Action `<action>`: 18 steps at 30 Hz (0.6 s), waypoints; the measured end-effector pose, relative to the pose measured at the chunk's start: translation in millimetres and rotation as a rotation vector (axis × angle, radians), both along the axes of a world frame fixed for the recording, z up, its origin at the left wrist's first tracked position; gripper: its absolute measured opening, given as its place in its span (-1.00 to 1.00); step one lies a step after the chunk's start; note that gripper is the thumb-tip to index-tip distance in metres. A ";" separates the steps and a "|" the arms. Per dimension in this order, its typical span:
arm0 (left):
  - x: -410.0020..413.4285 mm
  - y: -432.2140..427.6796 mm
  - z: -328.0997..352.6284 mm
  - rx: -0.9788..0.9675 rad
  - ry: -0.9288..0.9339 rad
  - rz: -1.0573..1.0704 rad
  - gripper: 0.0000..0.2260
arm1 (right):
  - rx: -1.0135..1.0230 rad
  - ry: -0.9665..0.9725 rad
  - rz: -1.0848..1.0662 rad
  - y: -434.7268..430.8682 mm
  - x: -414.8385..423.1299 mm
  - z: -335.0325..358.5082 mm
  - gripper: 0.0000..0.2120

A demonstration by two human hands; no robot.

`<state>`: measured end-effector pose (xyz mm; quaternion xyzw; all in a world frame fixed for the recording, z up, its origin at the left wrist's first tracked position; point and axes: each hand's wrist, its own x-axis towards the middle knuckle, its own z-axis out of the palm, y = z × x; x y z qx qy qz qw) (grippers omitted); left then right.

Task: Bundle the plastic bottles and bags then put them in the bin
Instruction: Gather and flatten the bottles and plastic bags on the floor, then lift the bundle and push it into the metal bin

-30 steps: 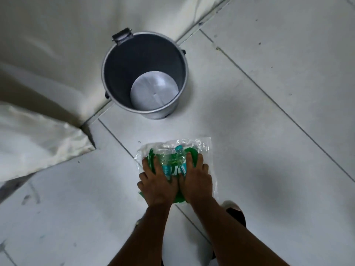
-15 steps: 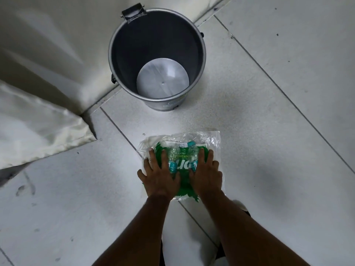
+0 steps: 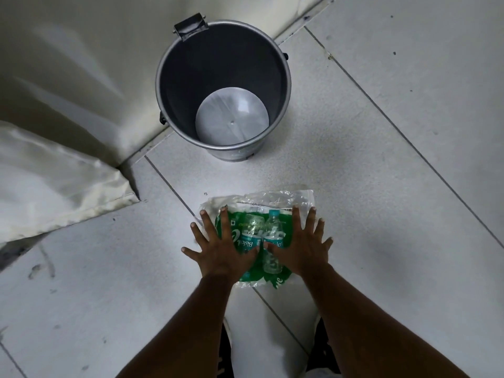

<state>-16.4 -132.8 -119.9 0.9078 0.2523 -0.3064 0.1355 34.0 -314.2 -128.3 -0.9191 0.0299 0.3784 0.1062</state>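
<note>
A clear plastic bag with green print (image 3: 275, 199) lies flat on the floor tiles, and two small plastic bottles (image 3: 270, 236) with teal labels lie side by side on it. My left hand (image 3: 215, 249) rests flat on the bag's left part with fingers spread. On the right part, my right hand (image 3: 302, 246) lies flat in the same way. Neither hand grips anything. The grey metal bin (image 3: 163, 77) stands upright beyond the bag, with nothing inside it.
A pale wall runs behind the bin at the upper left. A cream cloth (image 3: 54, 186) lies on the floor at the left. Grey floor tiles (image 3: 395, 159) stretch to the right. My feet are partly visible under my arms.
My hands have slid apart on the bag and their fingers have spread, uncovering the two bottles between them. The view has shifted a little.
</note>
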 end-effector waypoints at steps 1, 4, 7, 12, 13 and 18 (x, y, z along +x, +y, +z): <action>0.7 1.2 -6.1 -0.030 0.017 0.014 0.13 | 0.021 0.028 -0.035 0.5 0.2 -6.4 0.21; 2.9 0.0 -18.1 -0.114 0.038 0.065 0.18 | 0.104 0.036 -0.146 5.1 -3.1 -18.0 0.23; 3.2 -3.9 -24.8 -0.168 0.000 0.097 0.19 | 0.149 -0.034 -0.202 10.6 -7.7 -21.9 0.19; 5.4 -15.5 -20.4 -0.175 -0.004 0.017 0.14 | 0.147 -0.006 -0.142 24.1 -14.8 -16.4 0.05; 6.1 -18.9 -17.4 -0.163 -0.015 0.007 0.12 | 0.135 -0.004 -0.153 26.1 -16.2 -14.3 0.03; 8.1 -28.4 26.4 -0.140 -0.047 0.001 -0.01 | 0.080 -0.031 -0.120 32.3 -18.5 26.9 -0.04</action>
